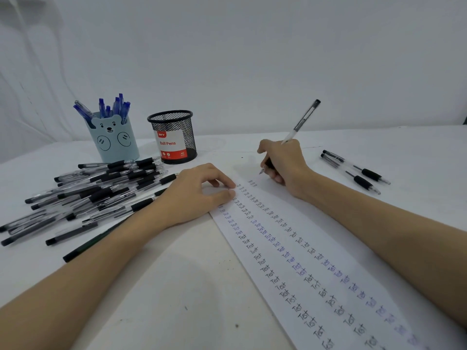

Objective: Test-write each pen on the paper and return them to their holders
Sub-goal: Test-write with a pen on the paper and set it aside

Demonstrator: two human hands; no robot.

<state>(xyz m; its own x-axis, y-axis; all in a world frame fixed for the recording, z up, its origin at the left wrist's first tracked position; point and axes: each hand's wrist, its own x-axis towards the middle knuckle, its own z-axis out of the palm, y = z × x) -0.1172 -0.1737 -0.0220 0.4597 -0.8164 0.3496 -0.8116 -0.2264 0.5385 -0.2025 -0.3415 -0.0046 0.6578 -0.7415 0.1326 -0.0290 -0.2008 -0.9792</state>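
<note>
My right hand [284,164] grips a black-capped clear pen [300,122] with its tip down on the far end of the white paper [336,251], which carries columns of "Test" in black and blue. My left hand [199,193] rests on the paper's left edge, fingers loosely curled and fingertips pressing it flat. A pile of several black pens [101,188] lies left of that hand. The blue bear holder [113,138] stands at the back left with several blue pens in it. The black mesh holder [174,136], labelled "Ball Pens", shows no pens.
Two black pens [353,170] lie on the table right of my right hand. A dark pencil-like stick [101,238] lies under my left forearm. The white table [164,286] meets a plain white wall behind the holders.
</note>
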